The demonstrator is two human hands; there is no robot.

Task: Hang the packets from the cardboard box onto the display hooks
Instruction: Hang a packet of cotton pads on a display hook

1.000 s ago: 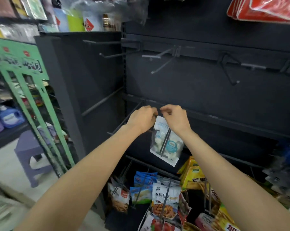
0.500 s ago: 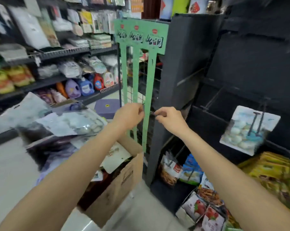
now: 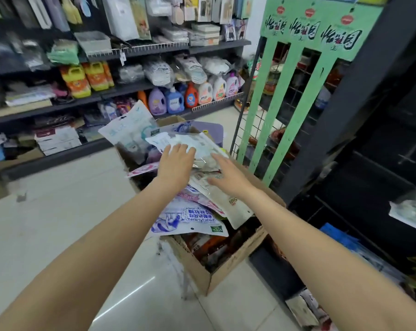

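Note:
A brown cardboard box (image 3: 228, 266) stands on the floor, piled with snack packets. My left hand (image 3: 176, 161) lies with fingers straight on a clear white packet (image 3: 197, 146) at the top of the pile. My right hand (image 3: 228, 174) reaches over the same pile, fingers straight, touching a pale packet (image 3: 216, 194) below it. A purple-and-white packet (image 3: 188, 220) hangs over the box's near side. At the far right edge a hung white packet (image 3: 412, 211) shows blurred on the dark display rack (image 3: 360, 115).
A green strip stand (image 3: 295, 91) with a wire grid rises just right of the box. Store shelves (image 3: 121, 91) with detergent bottles fill the back left. More packets lie low on the rack at bottom right (image 3: 307, 309). Pale tiled floor (image 3: 58, 223) spreads to the left.
My view swung left from the display rack to the cardboard box. Both hands let go of the hung white packet and moved down onto the packets piled in the box.

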